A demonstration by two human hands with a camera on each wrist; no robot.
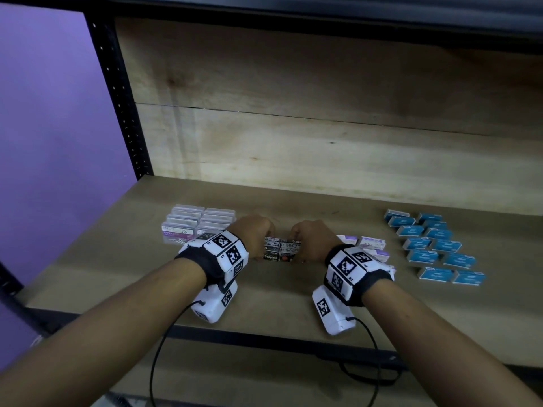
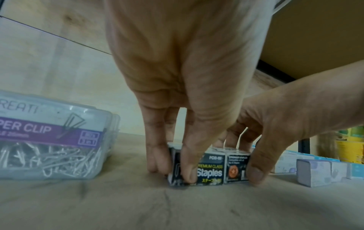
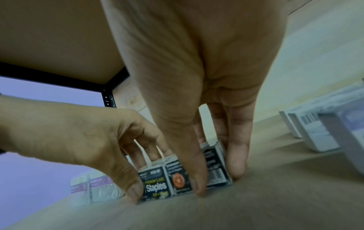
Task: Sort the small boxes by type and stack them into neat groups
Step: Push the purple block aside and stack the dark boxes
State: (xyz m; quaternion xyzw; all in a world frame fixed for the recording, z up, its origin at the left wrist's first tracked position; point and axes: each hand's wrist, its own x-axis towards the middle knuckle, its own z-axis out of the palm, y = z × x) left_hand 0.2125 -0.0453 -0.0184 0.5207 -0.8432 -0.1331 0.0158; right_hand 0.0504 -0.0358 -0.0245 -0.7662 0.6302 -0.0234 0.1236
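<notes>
Both hands, left point(image 1: 255, 230) and right point(image 1: 312, 234), pinch the black staple boxes point(image 1: 282, 249), a block running front-to-back mid-shelf point(image 1: 276, 298). Clip cases point(image 1: 194, 224) flank it left, pale boxes point(image 1: 370, 245) and blue boxes point(image 1: 435, 248) right.

- Shelf point(image 1: 279, 304): matt wood-grain board, smooth, faintly scuffed.
- Back panel point(image 1: 323, 113): pale raw-looking wood, matt, knotted.
- Upright post point(image 1: 117, 92): black perforated metal.
- Paper clip boxes point(image 2: 49, 140) at 9 o'clock: clear glossy plastic.
- Black staples boxes point(image 2: 210, 169): printed card, slight sheen.
- Blue boxes point(image 1: 435, 245) at 3 o'clock: matt card.
</notes>
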